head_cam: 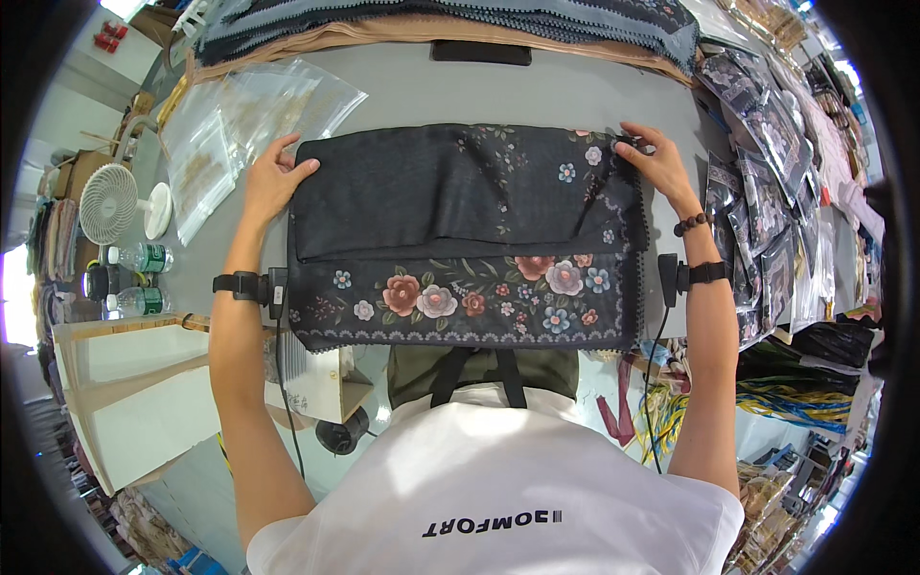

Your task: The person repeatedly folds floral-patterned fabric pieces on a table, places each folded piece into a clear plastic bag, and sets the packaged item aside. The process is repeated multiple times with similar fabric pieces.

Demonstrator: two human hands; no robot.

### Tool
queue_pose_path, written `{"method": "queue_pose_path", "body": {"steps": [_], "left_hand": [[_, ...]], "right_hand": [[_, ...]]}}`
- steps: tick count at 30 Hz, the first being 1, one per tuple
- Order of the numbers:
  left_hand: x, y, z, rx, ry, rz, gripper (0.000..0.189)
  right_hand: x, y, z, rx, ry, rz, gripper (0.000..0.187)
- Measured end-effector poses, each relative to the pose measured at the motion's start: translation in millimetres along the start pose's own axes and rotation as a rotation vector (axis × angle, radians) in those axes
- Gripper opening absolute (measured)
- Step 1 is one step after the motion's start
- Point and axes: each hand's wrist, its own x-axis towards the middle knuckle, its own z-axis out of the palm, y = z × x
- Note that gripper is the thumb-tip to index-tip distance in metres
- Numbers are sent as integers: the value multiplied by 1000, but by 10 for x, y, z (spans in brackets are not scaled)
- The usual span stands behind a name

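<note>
A black floral scarf (pixel 438 295) lies folded in front of me on the grey table, its upper layer folded short so that a printed strip shows along the near side. Pink, rust and blue flowers and a scalloped border decorate it. My left hand (pixel 277 176) is at the far left corner, thumb on the cloth and fingers at the edge; whether it grips is unclear. At the far right corner, my right hand (pixel 655 159) holds the scarf's edge between thumb and fingers. The near edge hangs over the table's front.
Clear plastic zip bags (pixel 208 158) lie at the left, near a small white fan (pixel 109 203) and plastic bottles (pixel 140 257). Stacked scarves (pixel 445 21) and a black phone-like object (pixel 481 52) sit at the back. Bagged scarves (pixel 765 180) pile up on the right.
</note>
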Motion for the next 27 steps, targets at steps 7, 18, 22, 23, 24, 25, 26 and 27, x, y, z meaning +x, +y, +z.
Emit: {"method": "queue_pose_path", "body": {"steps": [7, 18, 22, 23, 24, 25, 26, 27], "left_hand": [[276, -82, 60, 17, 101, 20, 41], [18, 353, -203, -217, 399, 319, 19], [-791, 297, -279, -304, 469, 336, 26], [-1028, 243, -291, -214, 441, 327, 27], [-1240, 185, -322, -140, 292, 326, 27], [-1430, 131, -346, -60, 159, 345, 26], [-1600, 88, -330, -9, 37, 349, 26], [-1742, 56, -293, 37, -67, 350, 26]], "right_hand": [[139, -1, 151, -199, -86, -46, 46], [-113, -725, -169, 147, 557, -281, 24], [-821, -791, -289, -2, 469, -387, 32], [-1005, -757, -272, 14, 384, -362, 29], [-1184, -713, -214, 102, 295, -334, 26], [-1358, -669, -189, 45, 149, -231, 28], [-1476, -623, -122, 66, 69, -339, 30], [-1570, -581, -108, 3, -75, -350, 30]]}}
